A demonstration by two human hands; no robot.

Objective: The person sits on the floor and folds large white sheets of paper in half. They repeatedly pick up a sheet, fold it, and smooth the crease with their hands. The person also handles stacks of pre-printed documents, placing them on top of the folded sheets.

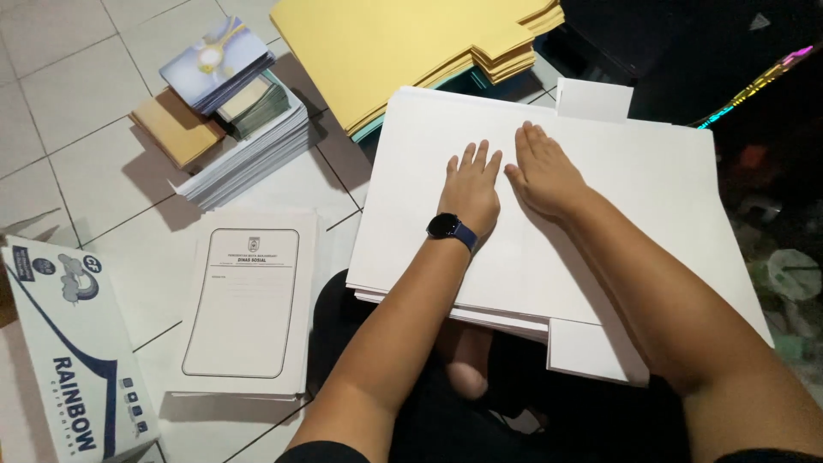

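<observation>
White card folders, stacked flat [600, 214], rest on the seated person's lap, long axis running left to right. Both palms lie open on the top sheet: left hand [470, 190] just beside right hand [543, 176], fingers pointing away, gripping nothing.

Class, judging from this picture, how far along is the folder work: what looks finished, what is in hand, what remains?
Done, seemingly: a printed white stack on the floor. In hand: left hand and right hand press flat on the white folder pile. Possibly left: yellow folders, untouched.
</observation>
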